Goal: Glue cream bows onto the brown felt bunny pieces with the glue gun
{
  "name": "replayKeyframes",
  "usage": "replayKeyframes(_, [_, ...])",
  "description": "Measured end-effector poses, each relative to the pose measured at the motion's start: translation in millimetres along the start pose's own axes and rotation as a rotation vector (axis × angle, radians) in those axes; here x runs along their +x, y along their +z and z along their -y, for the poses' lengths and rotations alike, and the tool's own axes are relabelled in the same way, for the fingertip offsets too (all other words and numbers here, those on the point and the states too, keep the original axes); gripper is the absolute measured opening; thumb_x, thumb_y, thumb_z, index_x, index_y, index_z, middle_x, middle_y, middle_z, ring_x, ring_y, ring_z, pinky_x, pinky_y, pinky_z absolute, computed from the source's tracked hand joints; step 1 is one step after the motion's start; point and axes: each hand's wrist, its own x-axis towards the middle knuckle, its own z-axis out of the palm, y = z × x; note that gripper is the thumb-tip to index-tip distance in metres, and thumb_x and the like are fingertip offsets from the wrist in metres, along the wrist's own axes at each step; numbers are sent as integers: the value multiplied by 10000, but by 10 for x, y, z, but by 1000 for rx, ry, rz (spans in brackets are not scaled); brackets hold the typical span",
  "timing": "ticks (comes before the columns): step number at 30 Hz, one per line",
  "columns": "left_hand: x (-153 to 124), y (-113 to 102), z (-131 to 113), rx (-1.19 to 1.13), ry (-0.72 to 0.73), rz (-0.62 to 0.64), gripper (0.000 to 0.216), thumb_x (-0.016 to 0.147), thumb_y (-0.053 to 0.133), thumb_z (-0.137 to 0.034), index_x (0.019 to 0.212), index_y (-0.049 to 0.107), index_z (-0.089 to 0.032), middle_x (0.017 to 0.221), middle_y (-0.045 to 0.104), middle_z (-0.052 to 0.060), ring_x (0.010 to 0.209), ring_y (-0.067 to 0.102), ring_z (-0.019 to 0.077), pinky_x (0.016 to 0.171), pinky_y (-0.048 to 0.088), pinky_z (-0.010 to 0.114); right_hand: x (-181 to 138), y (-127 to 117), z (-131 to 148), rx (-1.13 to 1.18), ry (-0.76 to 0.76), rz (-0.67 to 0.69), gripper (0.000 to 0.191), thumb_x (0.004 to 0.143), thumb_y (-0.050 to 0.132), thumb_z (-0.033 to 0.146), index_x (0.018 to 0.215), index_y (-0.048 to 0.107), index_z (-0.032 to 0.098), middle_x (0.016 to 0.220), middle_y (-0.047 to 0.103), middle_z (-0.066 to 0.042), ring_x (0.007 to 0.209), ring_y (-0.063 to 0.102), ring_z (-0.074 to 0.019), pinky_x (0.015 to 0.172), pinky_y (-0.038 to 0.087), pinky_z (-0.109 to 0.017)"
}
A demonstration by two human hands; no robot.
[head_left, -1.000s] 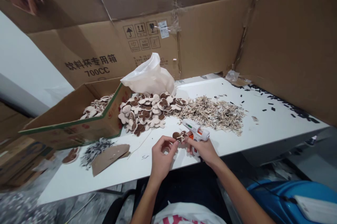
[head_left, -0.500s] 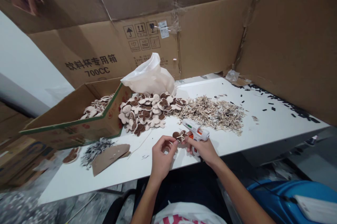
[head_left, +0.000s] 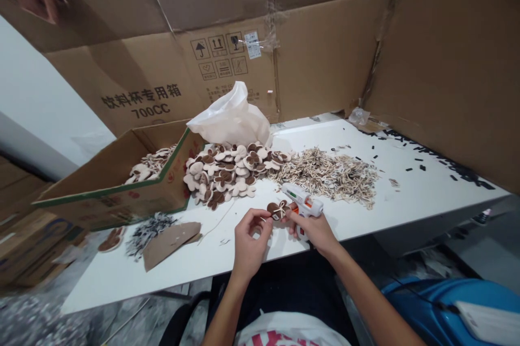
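My left hand [head_left: 248, 243] pinches the left edge of a small brown wooden cut-out with a pale bow [head_left: 277, 209], held just above the white table [head_left: 406, 200]. My right hand [head_left: 312, 231] grips a white and orange glue gun [head_left: 303, 204] and its fingers also touch the right side of the cut-out. A pile of brown and pale cut-outs [head_left: 227, 173] lies just beyond the hands. To its right spreads a heap of small pale bows [head_left: 329, 173].
An open cardboard box [head_left: 114, 189] with more pale cut-outs stands at the left. A white plastic bag [head_left: 233, 118] sits behind the pile. Scrap card [head_left: 168, 240] and grey offcuts [head_left: 146, 227] lie at the front left. Cardboard walls surround the table. A blue object [head_left: 447, 308] is lower right.
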Motion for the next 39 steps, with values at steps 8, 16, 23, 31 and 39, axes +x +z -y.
replayKeyframes(8, [29, 2, 7, -21, -72, 66, 353, 886, 711, -421, 1147, 650, -191, 870, 665, 24, 699, 597, 150, 642, 464, 246, 0, -7, -18, 10, 2, 27, 347, 751, 830, 462, 849, 636, 191, 669, 736, -24, 442, 601, -144, 417, 475, -243])
replayKeyframes(16, [26, -5, -49, -16, -83, 137, 326, 881, 691, -494, 959, 750, -183, 772, 692, 38, 683, 577, 175, 652, 461, 274, -17, 4, 40, -8, 14, 58, 304, 749, 813, 446, 806, 649, 197, 576, 685, 9, 411, 564, -129, 417, 453, -234])
replayKeyframes(23, [42, -26, -21, -40, -79, 196, 309, 932, 645, -458, 944, 756, -169, 787, 696, 47, 751, 614, 185, 698, 472, 273, -8, -21, -2, -9, 2, 70, 282, 779, 802, 424, 819, 661, 184, 633, 704, -3, 416, 562, -120, 418, 458, -234])
replayKeyframes(31, [49, -34, 1, -13, -101, 203, 338, 920, 650, -483, 928, 762, -164, 771, 676, 39, 685, 553, 160, 648, 436, 263, -7, -22, -10, 1, 12, 66, 299, 769, 812, 439, 812, 658, 186, 620, 697, 0, 427, 564, -128, 420, 461, -239])
replayKeyframes(39, [46, -33, 51, -14, -122, 218, 303, 924, 656, -456, 897, 756, -171, 737, 647, 13, 630, 488, 128, 607, 378, 244, 0, -29, -19, 0, 5, 75, 283, 776, 803, 434, 799, 662, 189, 619, 696, 1, 430, 564, -128, 416, 460, -236])
